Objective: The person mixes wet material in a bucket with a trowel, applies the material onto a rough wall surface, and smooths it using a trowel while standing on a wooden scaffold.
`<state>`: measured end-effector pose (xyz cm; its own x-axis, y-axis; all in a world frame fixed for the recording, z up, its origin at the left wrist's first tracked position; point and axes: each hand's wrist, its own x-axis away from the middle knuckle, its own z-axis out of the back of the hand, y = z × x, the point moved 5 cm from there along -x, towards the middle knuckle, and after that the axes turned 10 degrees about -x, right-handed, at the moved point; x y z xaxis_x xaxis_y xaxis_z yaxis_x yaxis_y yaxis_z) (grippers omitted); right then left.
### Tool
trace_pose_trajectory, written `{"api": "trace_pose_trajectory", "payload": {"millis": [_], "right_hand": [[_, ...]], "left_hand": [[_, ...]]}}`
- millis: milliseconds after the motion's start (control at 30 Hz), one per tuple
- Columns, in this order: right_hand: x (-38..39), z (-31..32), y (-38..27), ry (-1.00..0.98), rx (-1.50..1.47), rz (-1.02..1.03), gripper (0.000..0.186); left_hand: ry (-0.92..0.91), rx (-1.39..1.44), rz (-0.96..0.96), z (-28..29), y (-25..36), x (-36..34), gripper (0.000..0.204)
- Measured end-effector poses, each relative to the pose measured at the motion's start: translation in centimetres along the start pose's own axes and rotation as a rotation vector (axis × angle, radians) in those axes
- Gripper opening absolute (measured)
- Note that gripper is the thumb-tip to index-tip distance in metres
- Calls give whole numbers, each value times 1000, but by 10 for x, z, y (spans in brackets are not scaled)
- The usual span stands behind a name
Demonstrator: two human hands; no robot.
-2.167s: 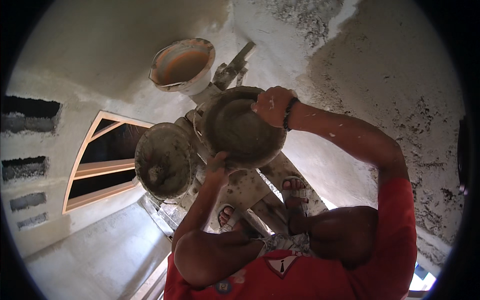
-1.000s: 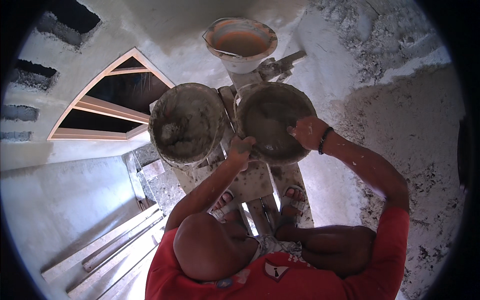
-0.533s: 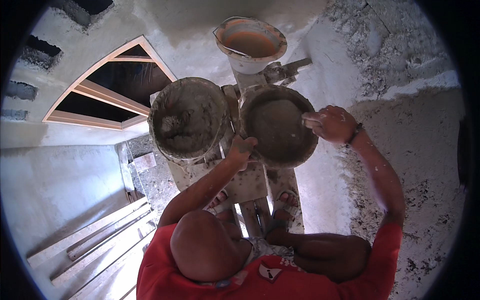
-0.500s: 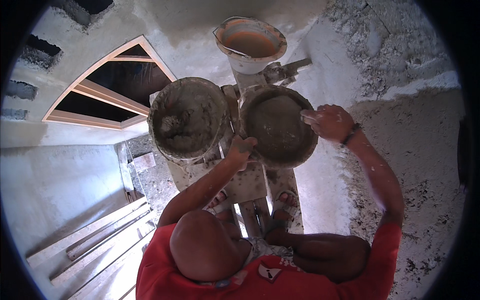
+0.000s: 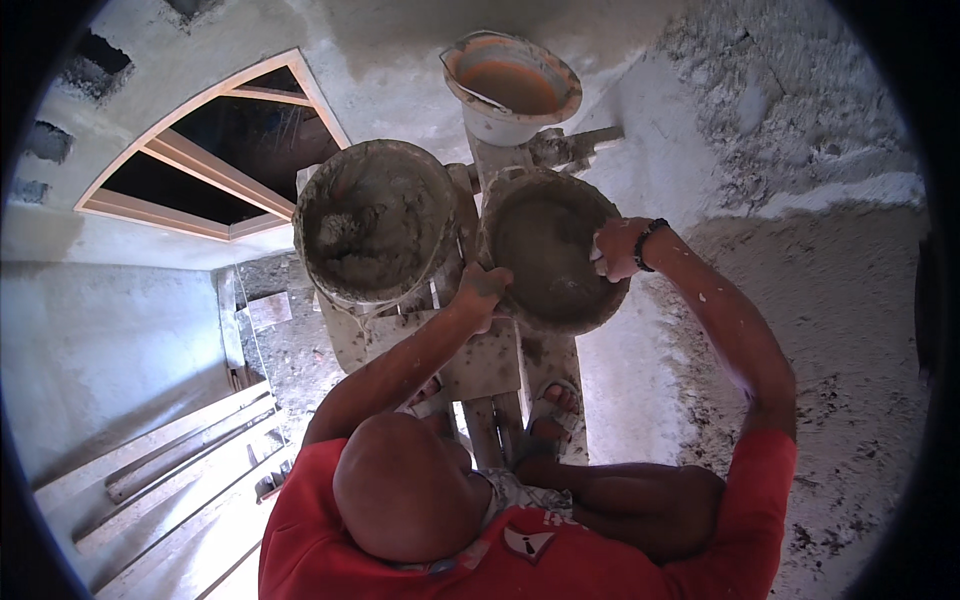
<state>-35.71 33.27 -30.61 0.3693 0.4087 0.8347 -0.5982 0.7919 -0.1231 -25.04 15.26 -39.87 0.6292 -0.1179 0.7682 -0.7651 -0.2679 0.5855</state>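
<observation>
My left hand (image 5: 483, 295) is closed on the near left rim of a round, mortar-crusted bucket (image 5: 492, 222). Smooth, wet grey mortar (image 5: 545, 250) lies inside that bucket. At its right rim my right hand (image 5: 622, 248) is closed, fingers reaching in over the mortar. A small pale bit shows at those fingers, but what they hold is too hidden to name. A second crusted bucket (image 5: 308, 262), filled with thick, lumpy mortar (image 5: 395, 225), stands close on the left.
Behind the buckets stands a pale bucket (image 5: 505, 130) with an orange inside. Wooden planks (image 5: 480, 375) lie under the buckets and my feet. A wood-framed opening (image 5: 185, 150) is at the far left, with long boards (image 5: 170, 470) below it. Rough plastered wall (image 5: 800, 110) rises on the right.
My right hand has moved left and slightly down, further over the mortar. My left hand keeps its hold on the rim. The whole view has shifted slightly.
</observation>
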Motion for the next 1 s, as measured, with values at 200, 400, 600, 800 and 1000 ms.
{"api": "trace_pose_trajectory", "payload": {"millis": [200,400,600,800,1000], "right_hand": [[13,-17,1,3,-603,-33,44],[60,-19,16,272,-857,59,47],[53,-39,11,628,102,47,39],[80,-39,-1,585,204,-84,41],[128,43,-35,672,-243,-104,43]], "left_hand": [[83,-55,5,2,8,9,24],[102,-64,18,10,-11,-11,27],[56,-5,-14,3,1,2,30],[-125,-173,-189,17,-16,-18,28],[-58,-3,-174,10,-18,-14,47]]}}
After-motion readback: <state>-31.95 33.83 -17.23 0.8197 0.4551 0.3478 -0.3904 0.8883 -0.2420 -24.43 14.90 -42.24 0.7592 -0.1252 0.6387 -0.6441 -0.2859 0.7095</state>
